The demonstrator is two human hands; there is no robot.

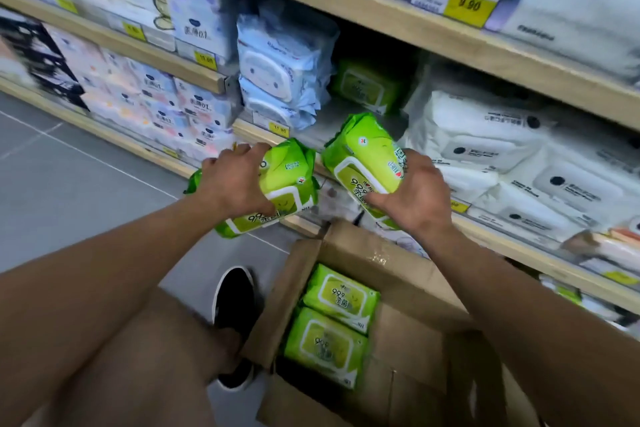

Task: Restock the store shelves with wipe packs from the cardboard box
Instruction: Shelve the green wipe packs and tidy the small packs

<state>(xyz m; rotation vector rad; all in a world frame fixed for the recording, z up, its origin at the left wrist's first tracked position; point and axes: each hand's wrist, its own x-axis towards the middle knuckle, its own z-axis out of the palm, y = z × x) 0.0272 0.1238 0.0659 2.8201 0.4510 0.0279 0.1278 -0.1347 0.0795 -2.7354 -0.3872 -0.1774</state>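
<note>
left hand (235,180) grasps green wipe pack (277,191) | right hand (412,194) grasps second green pack (363,156) | both above open cardboard box (408,288), before shelf (485,45)

light: bright, even | blur: shelves (381,15) smeared | glare: box tape (379,257) | edges: wide-angle bowing
</note>
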